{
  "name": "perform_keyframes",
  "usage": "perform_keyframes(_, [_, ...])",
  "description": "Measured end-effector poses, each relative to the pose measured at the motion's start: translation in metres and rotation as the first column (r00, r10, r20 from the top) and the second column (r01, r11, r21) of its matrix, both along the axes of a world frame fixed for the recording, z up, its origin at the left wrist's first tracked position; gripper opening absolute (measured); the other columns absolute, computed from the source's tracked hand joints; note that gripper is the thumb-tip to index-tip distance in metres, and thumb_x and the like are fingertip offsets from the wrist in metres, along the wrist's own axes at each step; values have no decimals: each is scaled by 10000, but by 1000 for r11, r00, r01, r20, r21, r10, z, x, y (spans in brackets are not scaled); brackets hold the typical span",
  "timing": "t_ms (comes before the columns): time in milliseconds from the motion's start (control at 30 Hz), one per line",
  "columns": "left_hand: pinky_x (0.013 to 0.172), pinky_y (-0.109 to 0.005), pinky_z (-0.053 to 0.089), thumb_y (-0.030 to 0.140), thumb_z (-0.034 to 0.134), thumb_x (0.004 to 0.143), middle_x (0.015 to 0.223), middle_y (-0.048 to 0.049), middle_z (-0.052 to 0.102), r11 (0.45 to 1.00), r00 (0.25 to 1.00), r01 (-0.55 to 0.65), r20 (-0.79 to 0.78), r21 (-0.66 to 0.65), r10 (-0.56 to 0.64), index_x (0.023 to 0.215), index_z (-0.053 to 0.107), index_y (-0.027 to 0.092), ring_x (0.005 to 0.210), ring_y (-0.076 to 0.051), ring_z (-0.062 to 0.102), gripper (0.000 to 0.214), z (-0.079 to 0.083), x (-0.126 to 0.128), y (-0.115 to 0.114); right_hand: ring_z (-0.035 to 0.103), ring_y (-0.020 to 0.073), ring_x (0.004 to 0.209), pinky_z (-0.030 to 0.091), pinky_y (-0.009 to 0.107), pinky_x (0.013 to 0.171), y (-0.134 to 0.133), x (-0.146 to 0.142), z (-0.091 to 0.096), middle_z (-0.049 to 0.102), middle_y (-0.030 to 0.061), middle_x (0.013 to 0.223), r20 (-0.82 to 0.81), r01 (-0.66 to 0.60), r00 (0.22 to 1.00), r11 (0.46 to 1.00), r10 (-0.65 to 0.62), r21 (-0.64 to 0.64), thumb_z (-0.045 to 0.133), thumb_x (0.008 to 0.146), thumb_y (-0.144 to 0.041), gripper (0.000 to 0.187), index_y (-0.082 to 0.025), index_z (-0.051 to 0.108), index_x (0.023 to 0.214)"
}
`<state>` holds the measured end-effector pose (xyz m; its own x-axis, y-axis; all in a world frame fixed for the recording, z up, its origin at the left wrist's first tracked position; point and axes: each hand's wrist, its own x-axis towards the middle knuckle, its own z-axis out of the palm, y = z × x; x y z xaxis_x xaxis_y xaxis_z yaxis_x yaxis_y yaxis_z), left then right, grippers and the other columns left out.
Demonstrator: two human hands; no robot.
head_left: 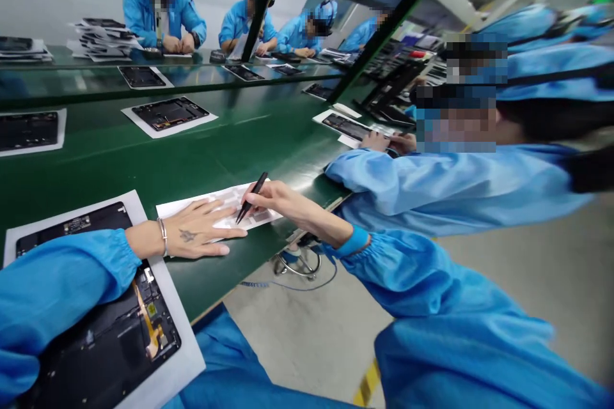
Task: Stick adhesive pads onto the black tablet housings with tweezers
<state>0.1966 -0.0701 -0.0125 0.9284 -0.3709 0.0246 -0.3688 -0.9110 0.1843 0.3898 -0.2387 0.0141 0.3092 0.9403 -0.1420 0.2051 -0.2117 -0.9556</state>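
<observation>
My left hand [199,230] lies flat with fingers stretched out on a white sheet of small parts [225,199] on the green conveyor belt [201,147]. My right hand [268,197] pinches black tweezers [251,198], whose tip touches the sheet just past my left fingertips. Under my left forearm lies an opened black tablet back [115,332] on a white pad [182,358], with a gold flex cable showing inside it.
More black tablet backs on white pads [167,114] lie spaced along the belt. A co-worker in blue [455,185] leans over the belt close at my right. Other people in blue [160,9] sit across, beside a stack of parts [103,38]. Black posts [378,45] cross overhead.
</observation>
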Motion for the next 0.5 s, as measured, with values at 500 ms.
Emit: perform_keyframes(500, [1157,-557,288,476,468,1014,1593,-108,370,999,998,-16,59,-31,18,1430,537,359,1452,-378,352,438,-4,2,-7,638,154,618,509,283,623,-1,3,-4,711,31,675,68,37,997,999,-36,-21,788,717,-586,426,-167,728,763])
